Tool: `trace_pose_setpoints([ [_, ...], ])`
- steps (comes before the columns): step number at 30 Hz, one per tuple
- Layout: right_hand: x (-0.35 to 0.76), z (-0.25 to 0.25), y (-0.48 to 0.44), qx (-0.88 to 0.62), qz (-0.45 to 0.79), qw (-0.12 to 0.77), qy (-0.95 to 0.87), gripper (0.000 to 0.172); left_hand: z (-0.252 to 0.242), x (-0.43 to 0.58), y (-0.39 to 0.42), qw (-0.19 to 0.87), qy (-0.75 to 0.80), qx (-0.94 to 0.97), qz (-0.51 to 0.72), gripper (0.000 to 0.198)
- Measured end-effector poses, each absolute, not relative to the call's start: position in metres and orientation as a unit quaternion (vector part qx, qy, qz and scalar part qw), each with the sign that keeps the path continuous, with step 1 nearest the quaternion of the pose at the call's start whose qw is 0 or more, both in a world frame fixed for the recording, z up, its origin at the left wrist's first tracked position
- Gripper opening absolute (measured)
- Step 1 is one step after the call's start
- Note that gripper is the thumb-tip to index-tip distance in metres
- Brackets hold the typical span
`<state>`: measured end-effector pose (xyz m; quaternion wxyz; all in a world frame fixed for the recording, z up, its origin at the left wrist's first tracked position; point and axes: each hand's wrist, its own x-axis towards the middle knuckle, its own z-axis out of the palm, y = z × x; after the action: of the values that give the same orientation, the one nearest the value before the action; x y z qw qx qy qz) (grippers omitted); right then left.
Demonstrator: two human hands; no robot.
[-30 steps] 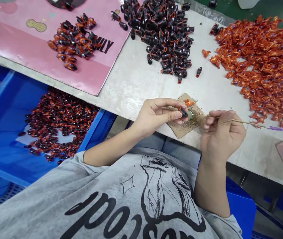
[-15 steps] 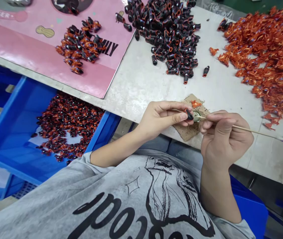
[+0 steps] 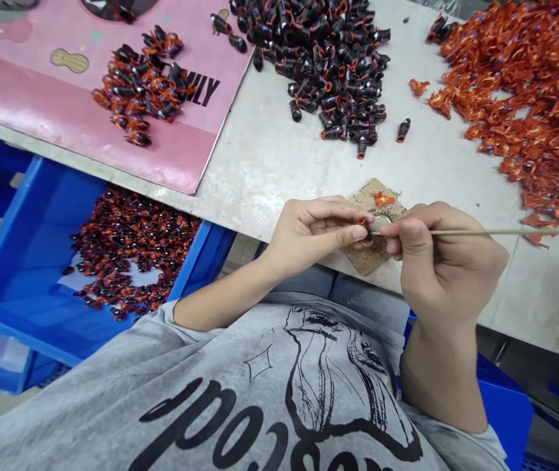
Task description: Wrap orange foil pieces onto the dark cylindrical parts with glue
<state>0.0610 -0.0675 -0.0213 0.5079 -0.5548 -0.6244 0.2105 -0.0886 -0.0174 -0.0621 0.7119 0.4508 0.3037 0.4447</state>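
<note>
Item under inspection: 1 black part, held between the thumb and fingers of the left hand, which are closed on it. The fingers of the right hand grip 1 thin stick; its left tip reaches the black part. Whether the tip only touches or enters it cannot be told.

Progress, as judged from the layout: work on this part appears under way, with no frilled orange piece seen attached. Combined pieces lie on the pink sheet, beyond and left of the left fingers; many similar pieces fill part of the blue bin, left of and nearer the body than those fingers. These seem done. Much appears left: a heap of black parts directly beyond the fingers, 1 stray black piece near it, and an orange heap beyond and right of the right fingers.

Orientation: the part's long axis appears tilted, orange rim up and away, dark end towards the stick; the fingers hide the rest. The stick runs roughly crosswise.

Just beyond the fingertips, a cardboard pad on the desk carries a round dish and 1 orange piece.
</note>
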Motion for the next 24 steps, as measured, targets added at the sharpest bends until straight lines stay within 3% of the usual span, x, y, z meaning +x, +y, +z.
trace_pose_setpoints([
  [3,0.067,-0.005,-0.058,-0.563,0.219,0.408,-0.684,0.029,-0.065,-0.088,-0.018,0.699,0.272,0.479,0.455,0.014],
  [5,0.068,0.000,-0.053,-0.556,0.250,0.392,-0.688,0.028,-0.067,-0.088,-0.018,0.697,0.259,0.484,0.461,0.015],
  [8,0.068,-0.001,-0.050,-0.551,0.298,0.451,-0.636,0.031,-0.069,-0.088,-0.016,0.712,0.253,0.472,0.453,0.017],
  [14,0.076,-0.026,-0.056,-0.524,0.318,0.668,-0.423,0.035,-0.065,-0.087,-0.014,0.745,0.250,0.437,0.437,0.013],
  [19,0.073,-0.039,-0.062,-0.516,0.361,0.686,-0.365,0.035,-0.063,-0.086,-0.013,0.756,0.269,0.427,0.417,0.016],
  [24,0.064,-0.039,-0.068,-0.502,0.387,0.661,-0.402,0.015,-0.063,-0.086,-0.013,0.758,0.259,0.427,0.420,0.016],
])
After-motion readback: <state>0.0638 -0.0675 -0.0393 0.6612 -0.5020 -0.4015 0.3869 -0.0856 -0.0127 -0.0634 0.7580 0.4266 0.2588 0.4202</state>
